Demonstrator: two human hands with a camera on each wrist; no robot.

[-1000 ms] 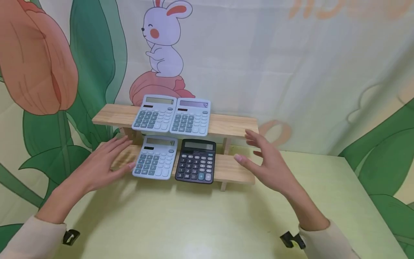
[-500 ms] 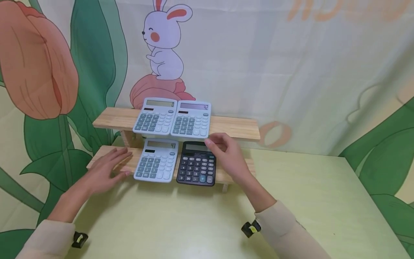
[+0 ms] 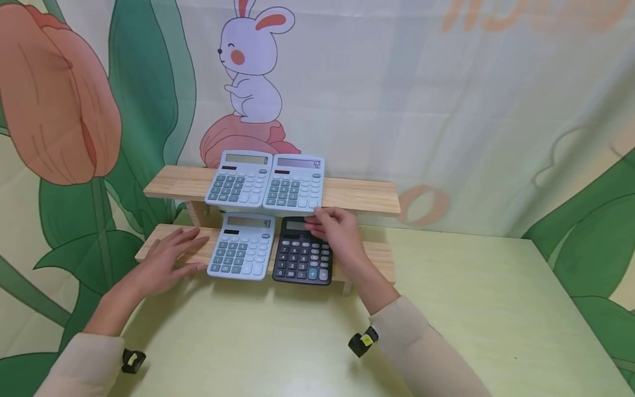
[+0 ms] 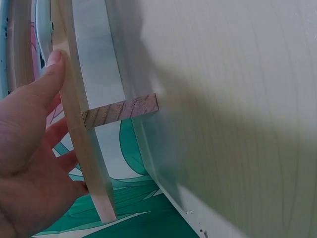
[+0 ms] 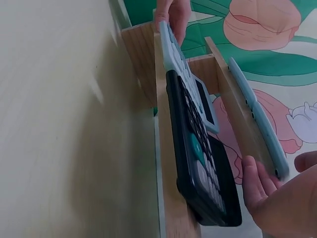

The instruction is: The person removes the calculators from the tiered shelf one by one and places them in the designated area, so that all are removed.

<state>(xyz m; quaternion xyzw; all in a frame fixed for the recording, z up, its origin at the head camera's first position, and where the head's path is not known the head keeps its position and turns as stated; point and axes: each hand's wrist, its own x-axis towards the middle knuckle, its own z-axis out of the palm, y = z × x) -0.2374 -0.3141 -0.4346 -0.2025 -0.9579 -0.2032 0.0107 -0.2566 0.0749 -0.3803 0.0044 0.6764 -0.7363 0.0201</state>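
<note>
Two white calculators, a left one [image 3: 239,179] and a right one [image 3: 294,184], lean side by side on the upper shelf [image 3: 362,194]. Below them, a white calculator [image 3: 241,246] and a black calculator [image 3: 300,258] rest on the lower shelf [image 3: 372,256]. My left hand [image 3: 161,264] rests on the left end of the lower shelf, its thumb [image 4: 55,58] at the front edge beside the white calculator. My right hand [image 3: 342,237] is at the lower right corner of the upper right calculator, thumb and loosely bent fingers around that corner. It partly hides the black calculator's display.
The two-tier wooden stand is on a pale green table [image 3: 278,336], against a cloth backdrop [image 3: 397,99] printed with a rabbit and flowers. A wooden support [image 4: 121,110] runs down from the lower shelf. Black wrist mounts [image 3: 363,341] sit at both sleeves.
My right hand has come in leftward from beyond the stand's right side to the upper right calculator's corner. My left hand has settled lower onto the lower shelf. The calculators keep their places.
</note>
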